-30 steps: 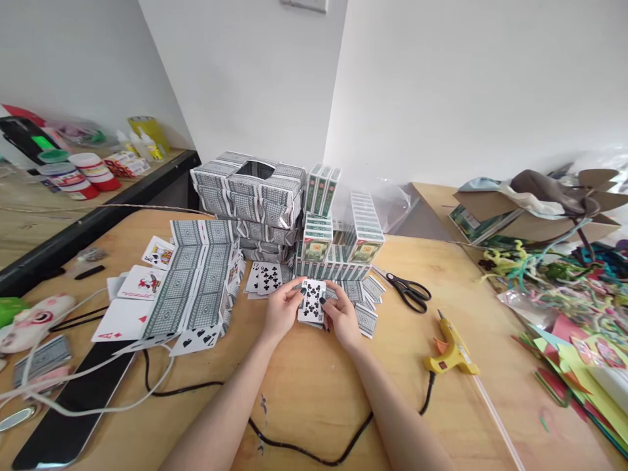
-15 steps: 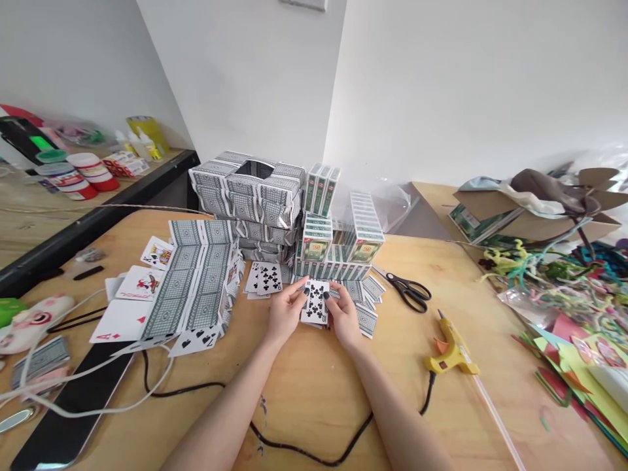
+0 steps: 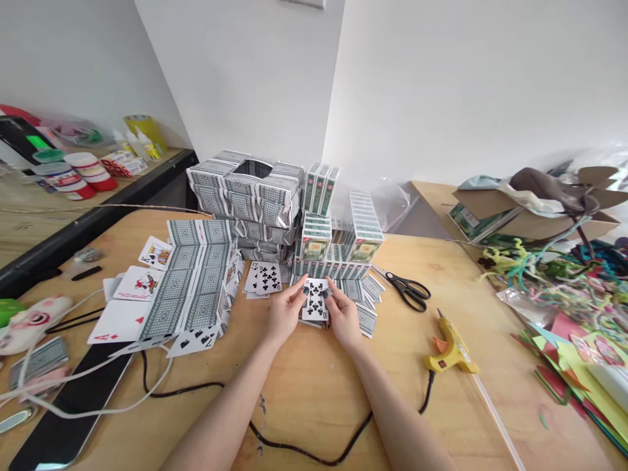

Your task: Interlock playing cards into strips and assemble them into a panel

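Observation:
A ten of clubs card point(image 3: 315, 302) is held face up by its two side edges. My left hand point(image 3: 287, 311) pinches the left edge, thumb on the face; my right hand point(image 3: 343, 317) pinches the right edge the same way. Grey-backed cards point(image 3: 366, 317) lie spread behind and right of my right hand. Left of my left hand is a face-up group with a nine of clubs point(image 3: 269, 278). Stacked green card boxes point(image 3: 316, 242) stand behind the hands, beside a block covered in grey-backed cards point(image 3: 245, 190).
A folded panel of joined cards point(image 3: 191, 281) lies at left, near a black phone-like slab point(image 3: 73, 405) and white cable. Black scissors point(image 3: 409, 290) and a yellow glue gun point(image 3: 451, 347) lie at right, its black cord crossing in front. Craft materials point(image 3: 564, 261) crowd the far right.
The held card and both hands have shifted very slightly, with the card a little farther from me. My right fingers have moved slightly along its edge. The view has shifted slightly too.

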Motion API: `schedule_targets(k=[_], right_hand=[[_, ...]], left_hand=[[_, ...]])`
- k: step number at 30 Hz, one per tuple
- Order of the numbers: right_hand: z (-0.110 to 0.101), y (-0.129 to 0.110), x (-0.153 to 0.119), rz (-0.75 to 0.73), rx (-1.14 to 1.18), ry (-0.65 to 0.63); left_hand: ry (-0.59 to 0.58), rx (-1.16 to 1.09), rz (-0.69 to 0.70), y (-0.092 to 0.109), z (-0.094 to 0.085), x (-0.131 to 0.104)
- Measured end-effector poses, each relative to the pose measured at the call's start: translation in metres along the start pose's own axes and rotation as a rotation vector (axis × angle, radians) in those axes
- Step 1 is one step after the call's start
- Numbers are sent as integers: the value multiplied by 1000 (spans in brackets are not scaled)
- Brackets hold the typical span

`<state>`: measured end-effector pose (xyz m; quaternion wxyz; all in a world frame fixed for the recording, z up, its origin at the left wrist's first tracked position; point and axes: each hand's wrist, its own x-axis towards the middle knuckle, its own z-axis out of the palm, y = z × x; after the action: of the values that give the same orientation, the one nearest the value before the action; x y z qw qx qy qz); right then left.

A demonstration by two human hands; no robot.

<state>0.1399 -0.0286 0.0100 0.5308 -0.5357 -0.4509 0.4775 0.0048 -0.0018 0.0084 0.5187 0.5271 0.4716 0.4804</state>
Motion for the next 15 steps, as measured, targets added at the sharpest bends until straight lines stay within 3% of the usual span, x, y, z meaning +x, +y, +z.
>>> schedule_targets(k=[15], right_hand=[[1, 0, -1, -7, 25, -8]], left_hand=[[-5, -11, -28, 2, 0, -1]])
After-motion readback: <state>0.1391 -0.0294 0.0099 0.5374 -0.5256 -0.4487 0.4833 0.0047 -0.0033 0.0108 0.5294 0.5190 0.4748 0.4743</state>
